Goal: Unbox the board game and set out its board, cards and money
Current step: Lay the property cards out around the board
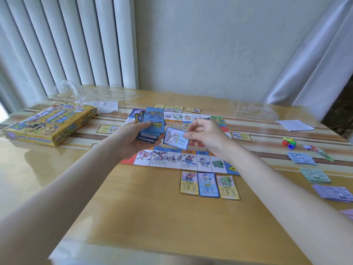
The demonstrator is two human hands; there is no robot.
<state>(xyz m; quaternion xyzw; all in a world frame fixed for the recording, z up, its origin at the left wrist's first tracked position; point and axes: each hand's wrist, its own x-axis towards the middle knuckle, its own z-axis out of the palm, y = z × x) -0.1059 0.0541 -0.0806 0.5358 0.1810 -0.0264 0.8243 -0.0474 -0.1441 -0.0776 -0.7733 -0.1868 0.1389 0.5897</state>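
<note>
Landmark = board [177, 161], flat mid-table [133, 217], already unfolded.

Box [49, 124]: closed, well left of board, clear wrap [91, 96] behind it. Money [315, 175]: several loose stacks well right of board, small plastic pawns [289, 143] behind them.

Cards laid out: three in a row [209, 185] just off the board's near edge, under matching squares; four along the far edge [176, 108]; singles off the left edge [108, 129] and right edge [241, 136].

Left hand [133, 142] over the board's left half, fingers curled round the remaining deck [152, 125], fanned and a bit untidy. Right hand [202, 135] over board centre, thumb and fingertips pinching a single blue card [175, 140] by its right edge, face up.

Handling, my read: cards are light, thin, look glossy, probably slippery on this shiny top. Pinching a short edge is fine for carrying; lay it flat, don't drop it, or it skates. Fanned deck could spill, so keep the left grip square. Money is thin paper, so a draught or sleeve will scatter it.

Room: near edge has space left of the three-card row. Plenty of bare table toward the person. Keep the right forearm off that row and the money stacks.
</note>
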